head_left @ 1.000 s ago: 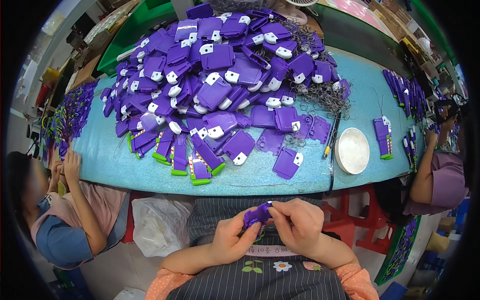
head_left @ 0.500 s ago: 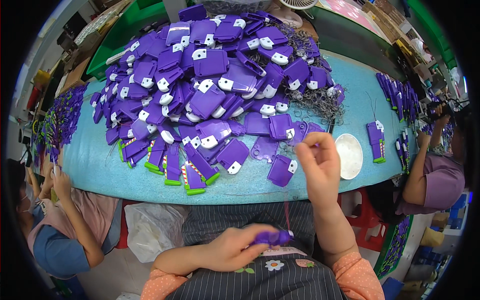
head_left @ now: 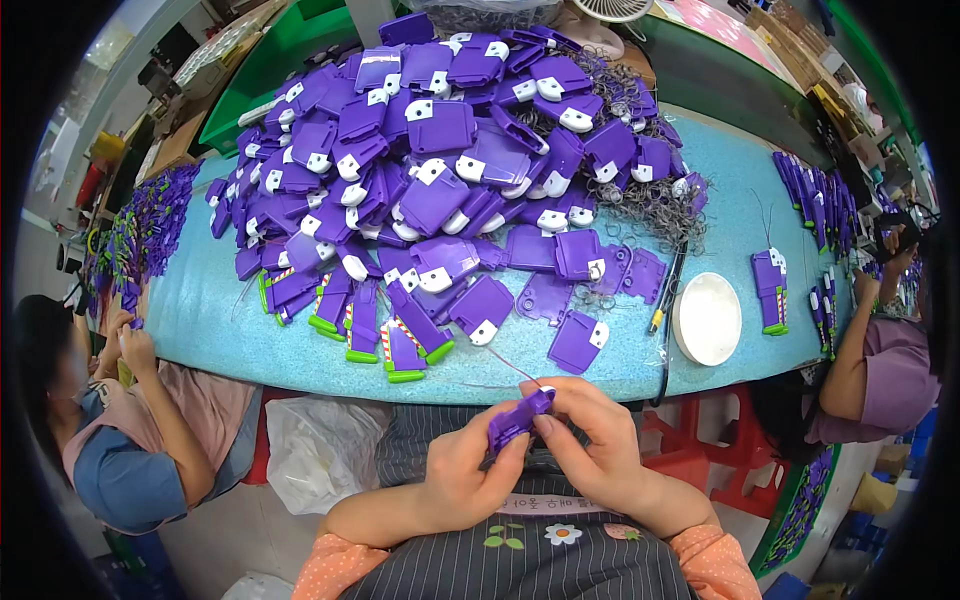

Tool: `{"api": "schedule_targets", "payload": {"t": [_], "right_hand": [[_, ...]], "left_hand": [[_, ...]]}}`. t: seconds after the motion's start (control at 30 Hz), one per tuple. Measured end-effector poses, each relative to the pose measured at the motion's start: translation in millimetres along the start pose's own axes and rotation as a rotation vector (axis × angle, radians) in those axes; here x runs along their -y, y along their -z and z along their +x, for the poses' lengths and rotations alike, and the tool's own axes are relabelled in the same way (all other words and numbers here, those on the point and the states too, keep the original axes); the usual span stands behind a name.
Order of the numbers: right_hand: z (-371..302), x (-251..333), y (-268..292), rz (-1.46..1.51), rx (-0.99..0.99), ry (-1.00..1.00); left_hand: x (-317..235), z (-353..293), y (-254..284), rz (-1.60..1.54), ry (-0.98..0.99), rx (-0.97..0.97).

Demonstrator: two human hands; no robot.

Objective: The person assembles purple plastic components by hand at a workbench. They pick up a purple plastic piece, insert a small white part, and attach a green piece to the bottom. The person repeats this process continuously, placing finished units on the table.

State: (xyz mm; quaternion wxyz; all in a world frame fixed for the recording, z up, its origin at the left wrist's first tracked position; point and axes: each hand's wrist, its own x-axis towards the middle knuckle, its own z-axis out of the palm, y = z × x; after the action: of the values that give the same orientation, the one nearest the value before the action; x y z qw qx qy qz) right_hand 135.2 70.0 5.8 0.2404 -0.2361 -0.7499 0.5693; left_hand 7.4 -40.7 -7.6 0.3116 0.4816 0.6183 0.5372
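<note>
Above my lap, my left hand (head_left: 462, 468) grips a small purple plastic part (head_left: 510, 424) between thumb and fingers. The thumb and fingertips of my right hand (head_left: 600, 445) are closed at the upper right end of that part, by its white corner. A thin dark wire (head_left: 508, 364) rises from this end toward the table edge. What else the right fingertips hold is hidden. Just beyond the hands, a flat purple panel (head_left: 575, 341) with a white corner lies by itself on the blue table (head_left: 480, 385).
A big heap of purple panels (head_left: 440, 190) covers the table's middle, with tangled wire springs (head_left: 650, 205) at its right. Green-tipped panels (head_left: 403, 355) lie in front. To the right are a white bowl (head_left: 708, 318) and a thin black tool (head_left: 668, 320). Co-workers sit at both sides.
My right hand has come down from above the table to the purple part. My left hand has lifted and turned the part, and both hands now meet on it.
</note>
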Motion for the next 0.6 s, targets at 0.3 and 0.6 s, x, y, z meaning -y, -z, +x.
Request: {"api": "schedule_targets", "payload": {"t": [0.3,0.6], "right_hand": [[4,-17,-29,0.778,-0.118,-0.368],[63,-28,51,-0.641,-0.365,-0.023]], "left_hand": [[15,1,-11,-0.649,0.177,0.033],[17,9,23,-0.895,0.357,0.018]]}}
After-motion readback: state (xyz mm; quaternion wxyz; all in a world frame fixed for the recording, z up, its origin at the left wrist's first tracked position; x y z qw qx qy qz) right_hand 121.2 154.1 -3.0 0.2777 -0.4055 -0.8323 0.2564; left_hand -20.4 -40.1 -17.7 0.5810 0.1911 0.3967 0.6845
